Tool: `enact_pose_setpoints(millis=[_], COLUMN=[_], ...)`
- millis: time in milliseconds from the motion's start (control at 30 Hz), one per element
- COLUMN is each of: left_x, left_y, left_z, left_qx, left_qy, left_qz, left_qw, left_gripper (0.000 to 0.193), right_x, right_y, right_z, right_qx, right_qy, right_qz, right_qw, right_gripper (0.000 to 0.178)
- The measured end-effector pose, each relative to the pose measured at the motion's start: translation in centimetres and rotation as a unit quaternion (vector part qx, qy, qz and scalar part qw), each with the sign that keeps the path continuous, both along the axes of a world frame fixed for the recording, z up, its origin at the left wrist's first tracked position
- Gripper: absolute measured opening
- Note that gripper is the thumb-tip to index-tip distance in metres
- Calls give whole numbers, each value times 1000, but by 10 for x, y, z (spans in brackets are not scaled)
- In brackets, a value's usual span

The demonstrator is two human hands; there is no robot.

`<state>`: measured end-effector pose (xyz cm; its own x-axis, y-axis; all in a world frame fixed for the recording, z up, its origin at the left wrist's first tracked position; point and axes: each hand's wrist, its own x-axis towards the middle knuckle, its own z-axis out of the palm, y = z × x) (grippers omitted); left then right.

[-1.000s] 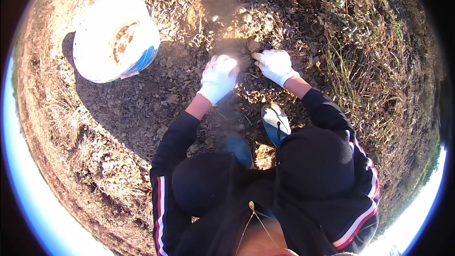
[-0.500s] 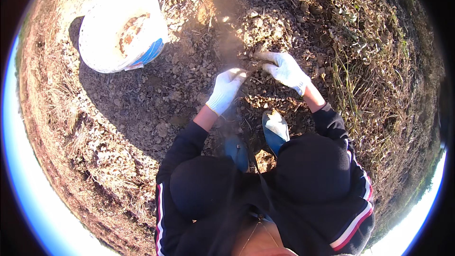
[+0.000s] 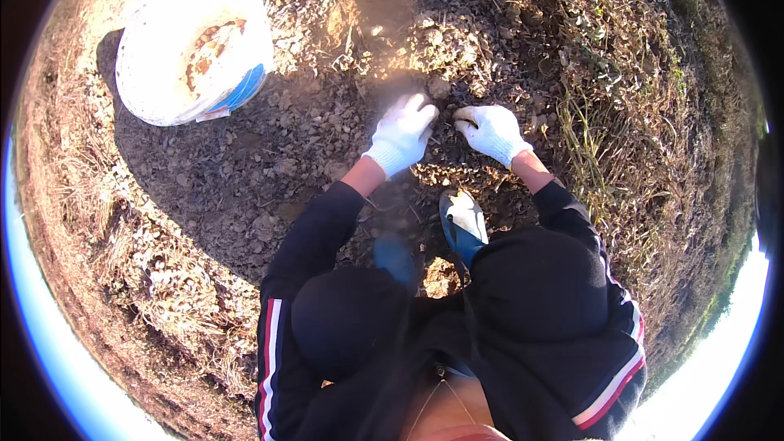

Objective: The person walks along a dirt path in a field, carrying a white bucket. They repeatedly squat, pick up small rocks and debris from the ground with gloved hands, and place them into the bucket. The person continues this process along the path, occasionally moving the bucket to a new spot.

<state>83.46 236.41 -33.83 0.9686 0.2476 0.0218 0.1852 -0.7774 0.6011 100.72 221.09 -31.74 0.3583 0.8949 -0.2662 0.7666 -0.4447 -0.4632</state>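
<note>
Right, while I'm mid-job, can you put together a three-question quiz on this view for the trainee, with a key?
1. Multiple choice: what colour are the gloves on the left hand and the right hand?
A) Black
B) White
C) Green

2. True or false: in the picture, the white bucket sits to the left of both hands.

3. Fill in the blank: the coloured patch on the side of the bucket is ____.

Key: 1. B; 2. True; 3. blue
</note>
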Motion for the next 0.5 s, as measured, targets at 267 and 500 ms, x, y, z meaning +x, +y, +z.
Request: enact_pose_setpoints(millis=[267,500], left_x=[-21,-44], left_y=[3,17], left_z=[41,35], left_qx=[-122,-278], left_qy=[65,45], left_qz=[21,153], left_qw=[990,947], left_gripper=[25,21], right_x=[-13,-8], right_y=[27,41], right_z=[-3,11], right_qx=[-85,-163], right_qy=[-67,-49], right_qz=[73,71], right_qw=[991,983], right_gripper=[27,29])
